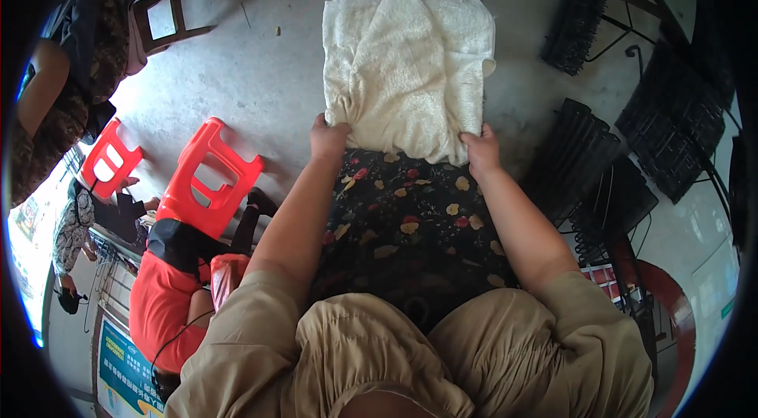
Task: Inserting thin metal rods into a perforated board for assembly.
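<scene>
Cream towel (407,67), hands' grip at near corners

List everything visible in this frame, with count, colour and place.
towel: one, cream, held out over the floor at top centre
floor: grey concrete
stools: two, red plastic, left
wire racks: several, black, right
other people: at least two, far left edge
chair: one, dark frame, top left
flowered cloth: one, black with red and yellow, on the lap
left hand: grips the towel's near left corner
right hand: grips the towel's near right corner
</scene>
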### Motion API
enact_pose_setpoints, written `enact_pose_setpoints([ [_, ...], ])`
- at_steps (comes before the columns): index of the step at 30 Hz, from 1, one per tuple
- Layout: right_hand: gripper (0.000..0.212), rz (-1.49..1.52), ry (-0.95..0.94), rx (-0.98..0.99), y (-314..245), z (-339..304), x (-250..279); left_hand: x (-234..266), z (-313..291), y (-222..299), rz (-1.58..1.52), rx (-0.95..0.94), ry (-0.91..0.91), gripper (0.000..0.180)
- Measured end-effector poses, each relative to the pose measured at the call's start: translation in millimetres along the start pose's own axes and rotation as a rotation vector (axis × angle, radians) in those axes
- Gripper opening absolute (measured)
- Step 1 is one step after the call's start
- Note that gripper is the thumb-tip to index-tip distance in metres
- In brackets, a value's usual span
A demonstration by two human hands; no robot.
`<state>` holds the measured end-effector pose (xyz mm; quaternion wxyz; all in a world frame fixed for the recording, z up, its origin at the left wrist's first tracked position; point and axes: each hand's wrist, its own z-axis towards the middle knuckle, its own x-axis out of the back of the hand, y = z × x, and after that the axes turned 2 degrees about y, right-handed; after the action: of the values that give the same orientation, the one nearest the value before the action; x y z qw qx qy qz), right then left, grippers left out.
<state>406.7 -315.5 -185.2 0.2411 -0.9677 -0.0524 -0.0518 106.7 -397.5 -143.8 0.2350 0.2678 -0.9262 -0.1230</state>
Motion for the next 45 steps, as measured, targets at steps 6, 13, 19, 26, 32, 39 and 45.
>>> enact_pose_setpoints([
  [6,0.041,-0.130,-0.027,0.013,-3.3,18.4,-6.6,-10.9,21.7,1.0,0.294,-0.060,0.015,0.048],
  [13,0.050,-0.045,0.090,-0.227,-28.7,0.7,-18.1,7.7,56.8,-26.1,0.233,-0.103,0.083,0.061],
  [19,0.055,-0.223,0.013,-0.316,-17.0,20.5,19.5,5.9,49.2,-14.9,0.142,0.020,-0.108,0.073],
  [26,0.057,-0.732,0.204,-0.056,-13.5,38.2,16.8,13.2,68.5,-27.6,0.578,-0.325,0.250,0.076],
  [32,0.060,-1.082,0.370,0.783,-30.5,58.8,2.5,-4.6,69.5,7.4,0.551,-0.540,0.302,0.073],
  [39,0.044,-0.843,0.040,0.389,-46.3,81.3,-55.3,-43.9,78.9,21.0,0.354,-0.393,0.060,0.040],
  [45,0.029,-0.807,-0.132,0.631,-40.4,76.0,-77.2,-70.2,73.8,11.5,0.640,-0.769,-0.016,0.025],
])
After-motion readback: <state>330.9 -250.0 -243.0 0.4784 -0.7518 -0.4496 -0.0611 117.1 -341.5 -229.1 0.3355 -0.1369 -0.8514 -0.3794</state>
